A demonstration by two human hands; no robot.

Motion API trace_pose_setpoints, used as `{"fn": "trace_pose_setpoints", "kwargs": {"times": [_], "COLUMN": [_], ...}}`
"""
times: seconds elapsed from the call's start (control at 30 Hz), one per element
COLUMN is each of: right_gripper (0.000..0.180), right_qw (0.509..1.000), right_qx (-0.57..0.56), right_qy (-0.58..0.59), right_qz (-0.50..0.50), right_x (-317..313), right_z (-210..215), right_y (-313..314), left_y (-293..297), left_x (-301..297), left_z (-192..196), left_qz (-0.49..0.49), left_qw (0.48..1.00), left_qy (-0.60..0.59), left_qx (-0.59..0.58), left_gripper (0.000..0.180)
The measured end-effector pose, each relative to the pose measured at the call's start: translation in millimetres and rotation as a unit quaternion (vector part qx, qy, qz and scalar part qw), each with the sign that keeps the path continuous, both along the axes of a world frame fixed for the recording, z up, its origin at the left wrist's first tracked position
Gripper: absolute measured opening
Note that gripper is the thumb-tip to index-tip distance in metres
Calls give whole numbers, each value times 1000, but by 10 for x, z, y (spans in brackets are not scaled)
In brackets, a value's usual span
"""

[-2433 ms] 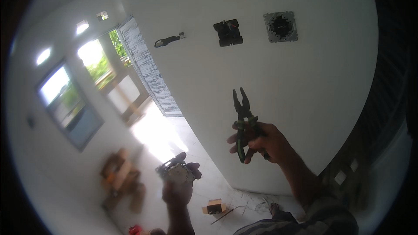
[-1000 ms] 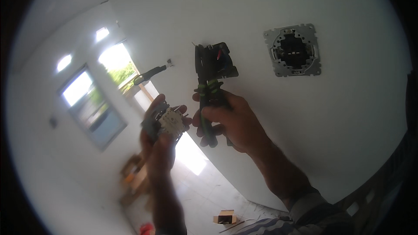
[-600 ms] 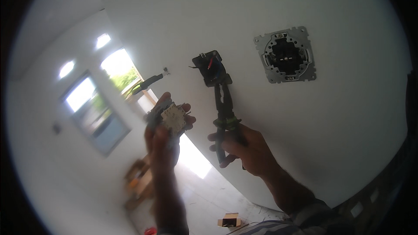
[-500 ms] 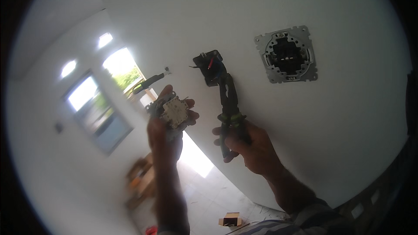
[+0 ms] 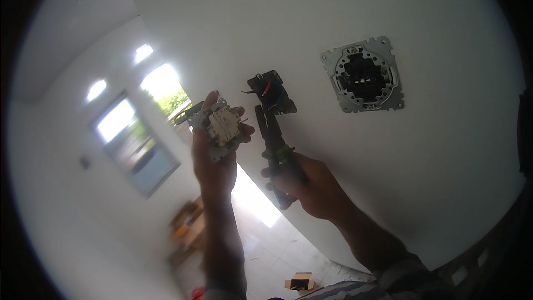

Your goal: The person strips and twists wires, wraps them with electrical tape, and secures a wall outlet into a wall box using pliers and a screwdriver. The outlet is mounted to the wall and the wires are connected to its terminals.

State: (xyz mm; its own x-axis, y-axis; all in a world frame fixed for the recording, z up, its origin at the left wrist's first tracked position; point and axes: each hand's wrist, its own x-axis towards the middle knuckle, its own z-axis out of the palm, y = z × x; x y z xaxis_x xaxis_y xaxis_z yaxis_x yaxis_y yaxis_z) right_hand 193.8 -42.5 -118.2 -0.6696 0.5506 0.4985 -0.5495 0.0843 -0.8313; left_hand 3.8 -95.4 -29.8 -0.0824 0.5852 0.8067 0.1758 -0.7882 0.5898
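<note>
White wall (image 5: 422, 200) fills 12 to 4 o'clock. At 9 o'clock a side wall w/ a large window (image 5: 136, 141), 2 small bright openings (image 5: 119, 72) above at 10. Sunlit doorway (image 5: 164, 86) near center. Pale floor (image 5: 266, 255) at 6, small cardboard box (image 5: 298, 283) on it, blurry wooden furniture (image 5: 189, 230) at 7.

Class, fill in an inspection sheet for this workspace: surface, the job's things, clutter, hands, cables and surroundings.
Surface: white wall, with an open wall box and a mounted socket frame.
Job's things: switch insert; dark pliers, tips at the wall box.
Clutter: small cardboard box on the floor.
Hands: left hand holds the insert; right hand grips the pliers.
Cables: red and dark wires in the box.
Surroundings: bright windows, blurred wooden items.
</note>
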Motion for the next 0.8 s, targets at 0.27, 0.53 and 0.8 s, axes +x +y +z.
{"fn": "trace_pose_setpoints", "kwargs": {"times": [0.27,0.53,0.8], "right_gripper": [31,24,26], "right_qw": [1000,999,999], "right_qx": [6,-20,1], "right_qy": [-15,29,43], "right_qz": [21,15,18], "right_x": [-38,-70,-100], "right_z": [223,205,201], "right_y": [73,51,71], "left_y": [74,87,103], "left_x": [-94,-135,-106], "left_z": [58,70,82], "left_qz": [-12,-36,-27], "left_qw": [1000,999,1000], "left_qy": [4,20,6], "left_qx": [-11,-27,-6], "left_gripper": [79,78,77]}}
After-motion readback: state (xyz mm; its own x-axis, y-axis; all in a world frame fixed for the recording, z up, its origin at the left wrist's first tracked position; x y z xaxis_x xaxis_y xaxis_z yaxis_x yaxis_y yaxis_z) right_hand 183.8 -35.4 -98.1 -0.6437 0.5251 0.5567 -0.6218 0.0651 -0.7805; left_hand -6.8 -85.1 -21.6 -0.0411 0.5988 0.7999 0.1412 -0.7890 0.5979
